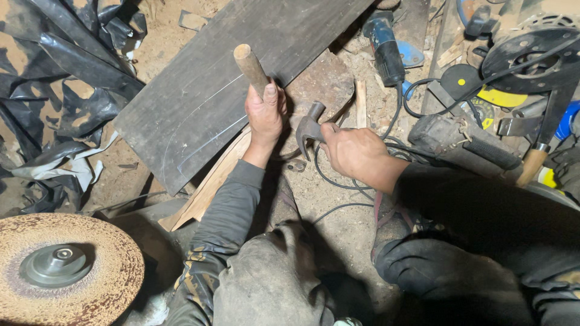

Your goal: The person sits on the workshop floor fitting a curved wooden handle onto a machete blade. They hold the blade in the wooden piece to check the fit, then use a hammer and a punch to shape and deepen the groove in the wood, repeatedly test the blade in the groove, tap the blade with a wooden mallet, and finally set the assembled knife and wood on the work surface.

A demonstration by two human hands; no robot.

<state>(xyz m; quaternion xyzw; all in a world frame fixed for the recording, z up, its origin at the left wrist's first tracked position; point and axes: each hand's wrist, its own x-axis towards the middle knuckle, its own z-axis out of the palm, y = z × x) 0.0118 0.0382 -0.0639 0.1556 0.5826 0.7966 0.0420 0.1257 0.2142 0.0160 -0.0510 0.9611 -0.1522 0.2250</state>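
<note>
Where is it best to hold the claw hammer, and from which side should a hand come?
Probably the wooden handle of the claw hammer, near its free end at the upper left. It is a straight round shaft lying clear above the dark board, whereas the claws curve and taper. The left hand wraps it lower down; the right hand is at the head.

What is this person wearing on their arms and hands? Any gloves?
No gloves: the left hand and right hand are bare and look dusty. The left sleeve is long, grey and close-fitting, with a patterned patch near the upper arm. The right sleeve is long and dark, almost black in the dim light.
</note>
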